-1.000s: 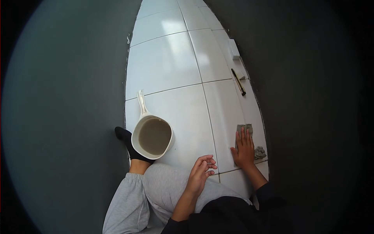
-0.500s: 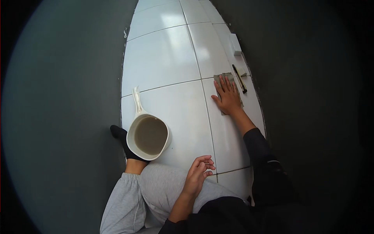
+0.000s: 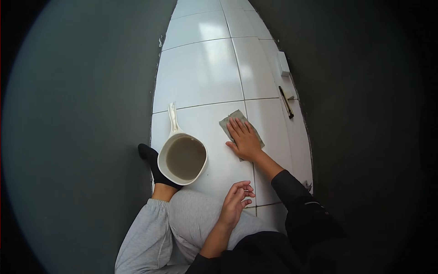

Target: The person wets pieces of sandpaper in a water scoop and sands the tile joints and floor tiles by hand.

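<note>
My right hand (image 3: 245, 140) lies flat, fingers stretched, on a folded grey-green cloth (image 3: 235, 116) against the white tiles (image 3: 200, 77). The cloth rests aslant across the grout line, its edges showing around the hand. Over my grey-trousered leg hovers my left hand (image 3: 235, 203), fingers loosely bent and apart, with nothing in it. Left of the cloth, a white long-handled dipper (image 3: 205, 157) stands upright on the tiles, its handle pointing away from me. Murky brownish water (image 3: 185, 159) fills part of it.
A black-and-yellow box cutter (image 3: 286, 102) lies near the right wall, beside a small pale piece (image 3: 289, 94). Farther along that edge is a white block (image 3: 283, 64). Dark grey walls (image 3: 91, 114) flank the tiled strip. My black-socked foot (image 3: 155, 166) is beside the dipper.
My right hand has slid the cloth left and toward me, away from the box cutter. My left hand stays over the leg. The whole view has shifted slightly.
</note>
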{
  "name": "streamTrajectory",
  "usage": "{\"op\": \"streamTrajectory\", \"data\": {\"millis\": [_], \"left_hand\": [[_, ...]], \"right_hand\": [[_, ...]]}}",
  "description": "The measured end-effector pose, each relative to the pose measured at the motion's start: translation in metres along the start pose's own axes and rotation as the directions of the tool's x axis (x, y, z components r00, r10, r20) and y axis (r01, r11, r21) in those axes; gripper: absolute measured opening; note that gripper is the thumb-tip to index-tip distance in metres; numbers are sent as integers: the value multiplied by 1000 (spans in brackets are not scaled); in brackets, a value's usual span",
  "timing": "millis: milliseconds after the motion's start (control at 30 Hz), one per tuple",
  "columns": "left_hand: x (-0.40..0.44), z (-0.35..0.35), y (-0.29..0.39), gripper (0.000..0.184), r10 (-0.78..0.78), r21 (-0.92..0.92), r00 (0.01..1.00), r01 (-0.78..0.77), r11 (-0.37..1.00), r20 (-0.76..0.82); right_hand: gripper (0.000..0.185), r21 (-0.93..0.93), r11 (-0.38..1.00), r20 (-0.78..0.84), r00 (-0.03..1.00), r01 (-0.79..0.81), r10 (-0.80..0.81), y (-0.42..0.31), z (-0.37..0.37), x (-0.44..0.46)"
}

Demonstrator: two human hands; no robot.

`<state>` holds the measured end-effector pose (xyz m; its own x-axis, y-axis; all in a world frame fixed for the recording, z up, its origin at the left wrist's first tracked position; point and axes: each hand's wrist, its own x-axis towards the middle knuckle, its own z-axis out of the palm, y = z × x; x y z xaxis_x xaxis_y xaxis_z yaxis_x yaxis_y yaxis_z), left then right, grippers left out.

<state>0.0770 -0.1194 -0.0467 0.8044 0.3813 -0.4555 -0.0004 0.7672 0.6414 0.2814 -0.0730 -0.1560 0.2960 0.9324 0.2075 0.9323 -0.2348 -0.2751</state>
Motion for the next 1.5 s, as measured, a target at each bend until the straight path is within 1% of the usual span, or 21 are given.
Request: {"op": "streamTrajectory", "data": {"millis": [133,233,333,400,433,500,567,633,667,700,767,800,867,1000,1067,1100,1167,1233,1300,1367,1500], "left_hand": [[-1,-1,0,33,10,-39,1000,-10,999,-8],[-3,-2,-3,33,5,-50,1000,-5,999,8],[-3,0,-2,33,-18,-42,1000,17,999,-22],[-3,0,-1,33,-27,-24,999,26,999,-17],[-2,1,-1,33,-26,-6,1000,26,1000,-16],[-1,2,-2,33,-32,9,999,33,999,-18],[0,1,0,33,-28,20,999,28,999,-35],[-1,0,-2,33,-40,10,998,40,999,-38],[0,0,-2,33,-39,9,998,39,999,-42],[0,1,-2,33,-48,18,998,49,999,-36],[1,2,-2,32,-57,29,998,58,998,-30],[2,2,-1,32,-56,36,998,57,998,-38],[2,1,0,32,-48,46,998,51,998,-51],[3,-3,-2,32,-49,32,998,50,998,-39],[2,-2,-3,31,-60,32,998,61,998,-31],[2,-1,-2,31,-59,34,998,61,998,-34],[1,-1,-2,31,-52,34,998,53,998,-31],[1,-1,-2,31,-54,23,998,55,998,-26],[1,-1,-2,31,-52,29,998,52,998,-20],[0,-1,-2,32,-48,36,999,48,998,-18],[-1,1,-3,32,-46,43,999,46,998,-5]], "right_hand": [[63,67,995,132,988,75,-84,-57,-9,-90],[60,30,997,189,979,71,-75,-68,-22,-145],[60,12,1000,157,988,4,-6,-55,-40,-158],[56,6,981,80,978,-193,192,-31,-55,-133],[56,2,980,74,977,-199,199,-18,-54,-123],[54,1,988,-74,986,-153,152,7,-48,-98],[44,284,923,78,966,-258,246,29,-71,-67],[35,522,807,-84,925,-277,371,71,-70,-34],[29,353,908,-283,900,-224,332,95,-72,-17],[30,198,936,-350,871,-291,345,115,-78,-1],[34,-96,895,-404,839,-436,365,159,-75,23],[34,-94,895,-405,838,-435,365,174,-71,28],[39,-188,814,-340,814,-550,471,195,-61,34],[38,-91,832,-260,819,-547,511,207,-51,21],[32,-51,802,-179,796,-595,579,195,-60,6],[32,-54,800,-178,794,-597,581,188,-60,-5],[27,-96,837,-264,825,-539,500,173,-61,-30],[28,-136,853,-324,837,-503,442,152,-62,-60],[29,-165,857,-317,849,-488,422,132,-64,-92],[30,-207,833,-290,845,-513,448,104,-74,-122],[28,-263,749,-141,792,-608,594,52,-93,-178]]}}
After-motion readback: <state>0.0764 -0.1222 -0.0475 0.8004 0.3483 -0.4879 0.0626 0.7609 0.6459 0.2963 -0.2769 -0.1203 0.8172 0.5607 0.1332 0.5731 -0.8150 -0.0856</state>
